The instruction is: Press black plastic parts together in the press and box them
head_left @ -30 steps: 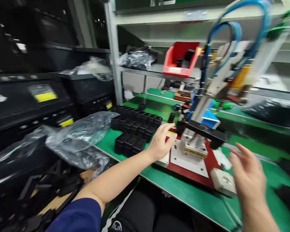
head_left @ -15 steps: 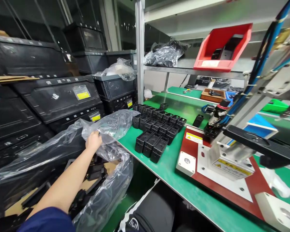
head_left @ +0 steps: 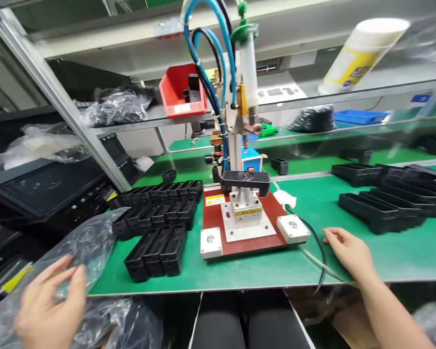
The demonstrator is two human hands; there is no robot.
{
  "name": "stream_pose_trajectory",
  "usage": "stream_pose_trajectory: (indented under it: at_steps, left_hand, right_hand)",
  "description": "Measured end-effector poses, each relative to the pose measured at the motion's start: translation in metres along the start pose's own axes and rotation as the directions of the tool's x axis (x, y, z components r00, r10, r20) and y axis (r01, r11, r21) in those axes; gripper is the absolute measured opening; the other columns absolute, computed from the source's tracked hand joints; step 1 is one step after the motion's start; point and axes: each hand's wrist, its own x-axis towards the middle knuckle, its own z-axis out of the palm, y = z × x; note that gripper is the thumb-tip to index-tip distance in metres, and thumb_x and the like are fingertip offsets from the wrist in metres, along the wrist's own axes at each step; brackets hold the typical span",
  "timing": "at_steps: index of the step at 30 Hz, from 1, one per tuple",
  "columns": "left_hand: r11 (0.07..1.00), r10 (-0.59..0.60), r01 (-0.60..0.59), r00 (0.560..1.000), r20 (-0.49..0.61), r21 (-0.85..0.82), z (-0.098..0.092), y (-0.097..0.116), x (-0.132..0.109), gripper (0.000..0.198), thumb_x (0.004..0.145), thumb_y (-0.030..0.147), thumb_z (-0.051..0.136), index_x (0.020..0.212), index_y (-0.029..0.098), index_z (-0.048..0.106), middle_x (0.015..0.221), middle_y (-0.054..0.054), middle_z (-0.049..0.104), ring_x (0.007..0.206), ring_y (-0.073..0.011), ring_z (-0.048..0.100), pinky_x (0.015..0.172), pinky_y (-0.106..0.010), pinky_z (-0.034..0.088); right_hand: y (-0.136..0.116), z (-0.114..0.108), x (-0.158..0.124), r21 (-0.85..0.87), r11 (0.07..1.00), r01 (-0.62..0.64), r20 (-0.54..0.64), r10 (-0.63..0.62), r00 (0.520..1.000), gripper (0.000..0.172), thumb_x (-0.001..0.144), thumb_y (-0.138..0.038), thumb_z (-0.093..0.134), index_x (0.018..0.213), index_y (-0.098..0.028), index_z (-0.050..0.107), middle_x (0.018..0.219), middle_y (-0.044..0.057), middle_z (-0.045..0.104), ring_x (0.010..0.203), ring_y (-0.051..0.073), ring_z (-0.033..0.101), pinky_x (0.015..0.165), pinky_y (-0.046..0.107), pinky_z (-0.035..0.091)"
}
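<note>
My left hand (head_left: 53, 303), smeared by motion, hangs at the table's left front edge with its fingers apart and nothing in them. Behind and below it lies a clear plastic bag (head_left: 90, 247), partly over the table corner. My right hand (head_left: 349, 252) rests on the green mat, fingers loosely extended and holding nothing I can see, beside a black cable (head_left: 318, 242). Rows of black plastic housings (head_left: 172, 249) stand on the mat between my left hand and the press. More long black housings (head_left: 366, 211) lie beyond my right hand.
A bench press on a red base plate (head_left: 247, 245) stands in the middle, with a white button box (head_left: 210, 242) at its front left. A red bin (head_left: 181, 97) and a white-yellow canister (head_left: 363, 55) sit on the shelf. Dark crates (head_left: 54, 189) are at left.
My view has swung right to face the press. My left hand has let go of the plastic bag and opened. My right hand has come into view on the mat.
</note>
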Motion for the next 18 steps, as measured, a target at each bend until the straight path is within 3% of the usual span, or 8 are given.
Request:
stream_pose_trajectory:
  at_steps: [2,3,5,9,11,14,16,18]
  left_hand:
    - [0.983,0.161,-0.163,0.987,-0.023,-0.083,0.043,0.055,0.016,0.005,0.081,0.032,0.063,0.083,0.027,0.064,0.108,-0.001,0.068,0.100,-0.0296,0.065,0.095,-0.059,0.049]
    - [0.957,0.241,-0.230,0.970,0.039,-0.177,0.066,0.082,0.025,0.003,0.082,0.025,0.063,0.085,0.024,0.065,0.107,-0.003,0.069,0.098,-0.0261,0.066,0.095,-0.051,0.052]
    - [0.863,0.411,-0.364,0.909,0.069,-0.351,0.112,0.135,0.046,0.007,0.085,0.018,0.061,0.091,0.019,0.066,0.111,-0.007,0.069,0.101,-0.0217,0.067,0.092,-0.040,0.055]
    - [0.718,0.621,-0.507,0.776,0.110,-0.477,0.185,0.214,0.078,0.011,0.091,0.018,0.053,0.090,0.017,0.064,0.115,-0.010,0.069,0.108,-0.0210,0.065,0.095,-0.036,0.053]
    - [0.738,0.632,-0.489,0.741,0.225,-0.465,0.206,0.235,0.085,0.013,0.092,0.019,0.050,0.090,0.018,0.063,0.111,-0.010,0.070,0.103,-0.0221,0.067,0.090,-0.036,0.055]
    - [0.779,0.623,-0.487,0.674,0.398,-0.395,0.216,0.244,0.085,0.017,0.095,0.023,0.046,0.099,0.019,0.062,0.103,-0.008,0.072,0.091,-0.0231,0.069,0.080,-0.037,0.056]
    - [0.764,0.646,-0.539,0.635,0.424,-0.356,0.213,0.243,0.080,0.024,0.096,0.027,0.045,0.113,0.017,0.058,0.109,-0.010,0.070,0.098,-0.0250,0.067,0.083,-0.039,0.055]
    - [0.730,0.683,-0.609,0.626,0.377,-0.311,0.210,0.241,0.075,0.039,0.096,0.032,0.047,0.129,0.012,0.048,0.128,-0.017,0.060,0.117,-0.0284,0.059,0.094,-0.043,0.050]
  right_hand:
    - [-0.001,0.003,0.003,0.012,1.000,0.007,-0.020,-0.007,1.000,0.039,0.071,-0.063,0.052,0.080,-0.028,0.065,0.075,0.009,0.070,0.067,0.028,0.062,0.063,0.040,0.043]
    - [0.000,0.003,0.003,0.017,1.000,0.012,-0.035,-0.012,0.999,0.041,0.070,-0.064,0.051,0.080,-0.026,0.066,0.073,0.009,0.070,0.065,0.028,0.062,0.063,0.039,0.043]
    - [0.005,0.003,0.002,0.036,0.999,0.034,-0.063,-0.032,0.998,0.047,0.069,-0.066,0.050,0.082,-0.023,0.067,0.071,0.008,0.070,0.063,0.027,0.062,0.063,0.038,0.045]
    - [0.014,0.002,0.001,0.097,0.991,0.094,-0.091,-0.085,0.992,0.052,0.072,-0.067,0.049,0.083,-0.020,0.068,0.070,0.006,0.070,0.062,0.025,0.062,0.060,0.035,0.046]
    - [0.014,0.003,0.000,0.116,0.988,0.105,-0.096,-0.094,0.991,0.050,0.074,-0.066,0.049,0.083,-0.020,0.068,0.069,0.005,0.069,0.062,0.024,0.063,0.060,0.034,0.046]
    - [0.009,0.003,-0.002,0.118,0.988,0.103,-0.095,-0.092,0.991,0.048,0.075,-0.065,0.048,0.081,-0.021,0.068,0.067,0.004,0.069,0.062,0.024,0.063,0.061,0.034,0.047]
    - [0.004,0.002,-0.003,0.117,0.987,0.109,-0.088,-0.099,0.991,0.048,0.075,-0.065,0.049,0.080,-0.022,0.068,0.067,0.005,0.068,0.060,0.024,0.062,0.060,0.034,0.047]
    - [0.000,0.001,-0.005,0.127,0.986,0.112,-0.086,-0.102,0.991,0.047,0.076,-0.064,0.049,0.080,-0.021,0.068,0.066,0.005,0.068,0.059,0.023,0.061,0.060,0.034,0.047]
